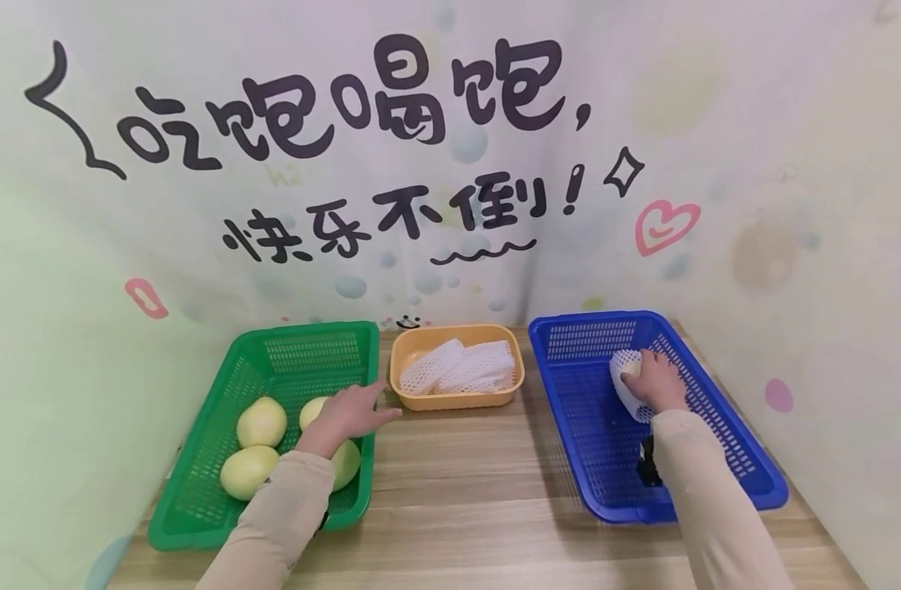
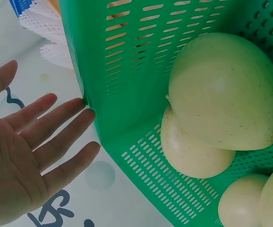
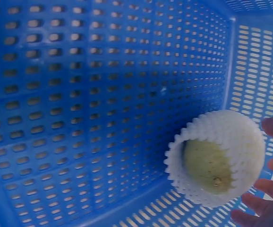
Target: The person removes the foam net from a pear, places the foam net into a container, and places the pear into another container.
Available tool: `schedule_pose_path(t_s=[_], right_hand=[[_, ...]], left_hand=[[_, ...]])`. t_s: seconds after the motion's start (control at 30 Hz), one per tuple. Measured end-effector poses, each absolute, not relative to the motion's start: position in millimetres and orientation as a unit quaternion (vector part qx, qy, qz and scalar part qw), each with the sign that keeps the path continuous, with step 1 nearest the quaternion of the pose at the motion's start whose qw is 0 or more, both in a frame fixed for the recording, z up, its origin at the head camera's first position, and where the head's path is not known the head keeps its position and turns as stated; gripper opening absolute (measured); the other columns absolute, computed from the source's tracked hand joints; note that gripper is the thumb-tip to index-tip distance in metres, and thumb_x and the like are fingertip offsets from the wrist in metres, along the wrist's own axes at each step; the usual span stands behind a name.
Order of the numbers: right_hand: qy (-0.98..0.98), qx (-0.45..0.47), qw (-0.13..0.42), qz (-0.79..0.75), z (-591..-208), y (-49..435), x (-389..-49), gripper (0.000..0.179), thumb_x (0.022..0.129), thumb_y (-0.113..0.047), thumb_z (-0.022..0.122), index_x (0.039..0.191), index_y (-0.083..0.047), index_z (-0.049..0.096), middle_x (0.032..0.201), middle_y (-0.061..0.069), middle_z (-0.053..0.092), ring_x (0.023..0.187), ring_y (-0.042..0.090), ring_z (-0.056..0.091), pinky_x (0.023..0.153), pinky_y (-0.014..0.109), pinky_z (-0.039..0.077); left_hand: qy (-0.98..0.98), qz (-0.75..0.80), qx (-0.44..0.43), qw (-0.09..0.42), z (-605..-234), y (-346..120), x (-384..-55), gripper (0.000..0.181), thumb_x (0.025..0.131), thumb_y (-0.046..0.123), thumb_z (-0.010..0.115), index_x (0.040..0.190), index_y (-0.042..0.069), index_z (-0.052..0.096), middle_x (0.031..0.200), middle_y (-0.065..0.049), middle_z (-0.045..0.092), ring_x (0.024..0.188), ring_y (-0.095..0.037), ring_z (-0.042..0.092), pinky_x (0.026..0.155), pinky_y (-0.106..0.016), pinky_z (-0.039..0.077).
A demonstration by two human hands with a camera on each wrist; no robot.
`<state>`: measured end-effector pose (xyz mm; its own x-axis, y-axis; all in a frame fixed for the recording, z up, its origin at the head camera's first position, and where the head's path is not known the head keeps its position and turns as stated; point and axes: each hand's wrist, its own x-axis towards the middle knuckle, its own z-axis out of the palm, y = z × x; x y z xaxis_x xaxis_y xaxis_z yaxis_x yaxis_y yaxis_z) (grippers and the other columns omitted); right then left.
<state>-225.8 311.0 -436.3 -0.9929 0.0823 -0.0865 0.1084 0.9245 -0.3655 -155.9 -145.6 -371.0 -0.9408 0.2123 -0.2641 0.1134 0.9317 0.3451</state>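
My right hand (image 1: 658, 382) is over the right side of the blue basket (image 1: 586, 459), beside a pale green melon (image 3: 205, 163) in a white foam net (image 3: 245, 146). In the right wrist view its fingers are spread at the net's edge; whether they touch it I cannot tell. The netted melon rests on the basket floor. My left hand (image 1: 352, 411) hovers at the right rim of the green basket (image 1: 325, 348), fingers spread and palm bare in the left wrist view. Several bare pale melons (image 1: 261, 422) lie in the green basket, some partly hidden by the hand and sleeve.
Between the two baskets, at the back, an orange tray (image 1: 457, 401) holds white foam nets (image 1: 475, 367). All stand on a wooden table (image 1: 457, 492) against a printed wall cloth (image 1: 435, 287). A black device (image 1: 648, 463) is on my right wrist.
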Motion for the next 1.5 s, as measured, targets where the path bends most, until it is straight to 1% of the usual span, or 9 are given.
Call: schedule_pose_path(t_s=[0.2, 0.4, 0.5, 0.63, 0.77, 0.93, 1.07, 1.4, 1.5], right_hand=[[0.977, 0.057, 0.058, -0.197, -442, 312, -222, 0.072, 0.085, -0.026, 0.052, 0.131, 0.016, 0.016, 0.125, 0.040, 0.018, 0.111, 0.056, 0.020, 0.084, 0.064, 0.024], [0.975, 0.059, 0.052, -0.208, -442, 312, -221, 0.077, 0.083, -0.027, 0.057, 0.132, 0.014, 0.015, 0.123, 0.039, 0.020, 0.108, 0.057, 0.024, 0.083, 0.064, 0.026], [0.972, 0.055, 0.059, -0.219, -445, 314, -220, 0.084, 0.080, -0.026, 0.061, 0.133, 0.015, 0.011, 0.122, 0.040, 0.019, 0.106, 0.057, 0.025, 0.083, 0.063, 0.026], [0.970, 0.054, 0.056, -0.231, -452, 314, -221, 0.091, 0.076, -0.026, 0.066, 0.134, 0.013, 0.007, 0.122, 0.042, 0.016, 0.103, 0.059, 0.026, 0.082, 0.063, 0.026], [0.970, 0.064, 0.051, -0.227, -459, 314, -224, 0.093, 0.074, -0.025, 0.068, 0.134, 0.011, 0.007, 0.122, 0.041, 0.014, 0.101, 0.061, 0.025, 0.080, 0.064, 0.026], [0.968, 0.092, 0.048, -0.230, -461, 311, -224, 0.090, 0.073, -0.023, 0.070, 0.134, 0.008, 0.011, 0.119, 0.038, 0.018, 0.099, 0.059, 0.028, 0.076, 0.064, 0.029], [0.967, 0.103, 0.040, -0.228, -461, 309, -222, 0.087, 0.073, -0.022, 0.070, 0.131, 0.010, 0.014, 0.114, 0.038, 0.023, 0.097, 0.058, 0.031, 0.074, 0.063, 0.031], [0.967, 0.107, 0.038, -0.228, -469, 311, -223, 0.090, 0.074, -0.025, 0.069, 0.133, 0.009, 0.009, 0.114, 0.039, 0.020, 0.096, 0.060, 0.030, 0.074, 0.064, 0.031], [0.968, 0.104, 0.026, -0.227, -471, 310, -224, 0.086, 0.074, -0.023, 0.068, 0.132, 0.007, 0.012, 0.113, 0.039, 0.022, 0.096, 0.060, 0.031, 0.072, 0.064, 0.032]], left_hand=[[0.972, 0.159, 0.084, 0.150, -372, -146, -157, 0.056, 0.085, 0.040, 0.054, 0.128, 0.005, 0.044, 0.119, -0.018, 0.050, 0.109, -0.039, 0.043, 0.083, -0.052, 0.036], [0.972, 0.160, 0.081, 0.150, -371, -146, -158, 0.058, 0.085, 0.041, 0.053, 0.130, 0.005, 0.043, 0.120, -0.020, 0.049, 0.111, -0.039, 0.041, 0.084, -0.052, 0.035], [0.972, 0.159, 0.077, 0.155, -371, -145, -158, 0.060, 0.085, 0.041, 0.053, 0.131, 0.005, 0.041, 0.122, -0.021, 0.047, 0.112, -0.040, 0.039, 0.085, -0.053, 0.034], [0.972, 0.160, 0.074, 0.157, -371, -145, -158, 0.060, 0.085, 0.041, 0.053, 0.131, 0.005, 0.041, 0.123, -0.021, 0.046, 0.113, -0.040, 0.039, 0.086, -0.053, 0.034], [0.972, 0.160, 0.074, 0.157, -371, -145, -158, 0.059, 0.085, 0.041, 0.054, 0.131, 0.005, 0.041, 0.122, -0.020, 0.047, 0.113, -0.040, 0.039, 0.085, -0.053, 0.034], [0.972, 0.159, 0.077, 0.156, -370, -146, -158, 0.058, 0.085, 0.040, 0.054, 0.130, 0.005, 0.043, 0.121, -0.019, 0.048, 0.112, -0.039, 0.040, 0.085, -0.053, 0.034], [0.972, 0.160, 0.076, 0.157, -370, -146, -157, 0.056, 0.085, 0.041, 0.054, 0.129, 0.006, 0.044, 0.120, -0.019, 0.049, 0.111, -0.040, 0.041, 0.085, -0.053, 0.034], [0.971, 0.163, 0.079, 0.153, -373, -145, -158, 0.052, 0.085, 0.040, 0.054, 0.125, 0.008, 0.048, 0.118, -0.018, 0.050, 0.109, -0.040, 0.042, 0.083, -0.053, 0.035], [0.972, 0.162, 0.081, 0.151, -372, -145, -158, 0.052, 0.085, 0.040, 0.054, 0.125, 0.008, 0.048, 0.118, -0.018, 0.050, 0.108, -0.041, 0.043, 0.082, -0.053, 0.036]])
